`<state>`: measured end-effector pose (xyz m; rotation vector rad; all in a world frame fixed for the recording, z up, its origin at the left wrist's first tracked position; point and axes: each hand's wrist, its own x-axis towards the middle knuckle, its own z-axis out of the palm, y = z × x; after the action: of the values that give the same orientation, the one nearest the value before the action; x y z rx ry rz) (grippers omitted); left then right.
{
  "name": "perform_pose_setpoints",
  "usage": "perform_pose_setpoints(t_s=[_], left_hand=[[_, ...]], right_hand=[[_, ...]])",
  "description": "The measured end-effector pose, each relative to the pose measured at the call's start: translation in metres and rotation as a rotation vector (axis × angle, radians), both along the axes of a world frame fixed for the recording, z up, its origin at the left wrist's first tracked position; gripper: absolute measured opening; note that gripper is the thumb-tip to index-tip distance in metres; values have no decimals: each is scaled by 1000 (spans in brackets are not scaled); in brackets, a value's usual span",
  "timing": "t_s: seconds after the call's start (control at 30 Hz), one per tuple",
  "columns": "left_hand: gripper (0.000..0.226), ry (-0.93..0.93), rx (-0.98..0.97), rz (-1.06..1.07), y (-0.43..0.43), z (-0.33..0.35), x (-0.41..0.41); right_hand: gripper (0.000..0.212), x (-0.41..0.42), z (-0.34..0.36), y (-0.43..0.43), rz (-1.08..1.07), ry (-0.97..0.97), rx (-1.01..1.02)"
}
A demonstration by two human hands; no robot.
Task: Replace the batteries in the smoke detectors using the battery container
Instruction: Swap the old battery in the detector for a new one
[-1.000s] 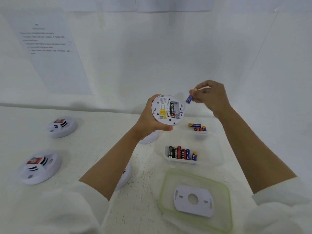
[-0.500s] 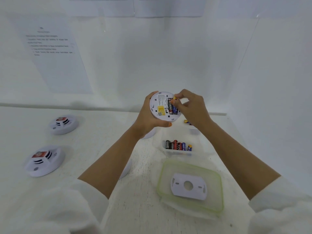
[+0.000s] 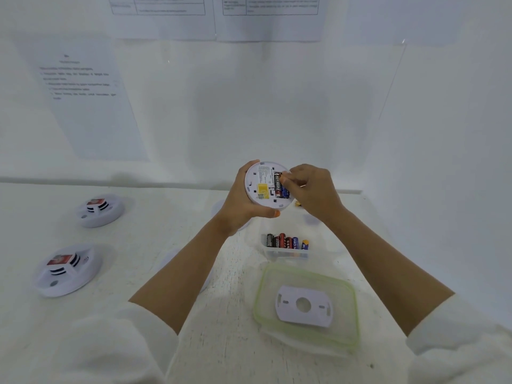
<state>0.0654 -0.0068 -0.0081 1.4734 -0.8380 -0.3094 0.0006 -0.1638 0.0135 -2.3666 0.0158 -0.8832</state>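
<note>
Left hand point(image 3: 243, 202) is wrapped round the smoke detector point(image 3: 261, 189), held up back-side out above the tabletop point(image 3: 166, 220). Right hand point(image 3: 314, 189) has curled fingers pinching a blue battery point(image 3: 285, 191) in the compartment (a black battery point(image 3: 277, 184) sits beside it). Battery container point(image 3: 285, 253) sits on the tabletop just below.

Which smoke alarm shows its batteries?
The held detector, in the left hand: its back faces us. The near detector and far detector lie face up.
</note>
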Motion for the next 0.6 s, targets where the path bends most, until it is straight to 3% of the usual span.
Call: perform_pose_setpoints(t_s=[0.13, 0.3, 0.6], left_hand=[[101, -15, -16, -1, 4, 3, 1], [102, -46, 19, -48, 14, 1, -4], [104, 0, 54, -104, 38, -17, -37]], right_hand=[[21, -5, 7, 0, 63, 34, 102], [23, -23, 10, 1, 175, 149, 440], [33, -71, -2, 14, 210, 287, 572]])
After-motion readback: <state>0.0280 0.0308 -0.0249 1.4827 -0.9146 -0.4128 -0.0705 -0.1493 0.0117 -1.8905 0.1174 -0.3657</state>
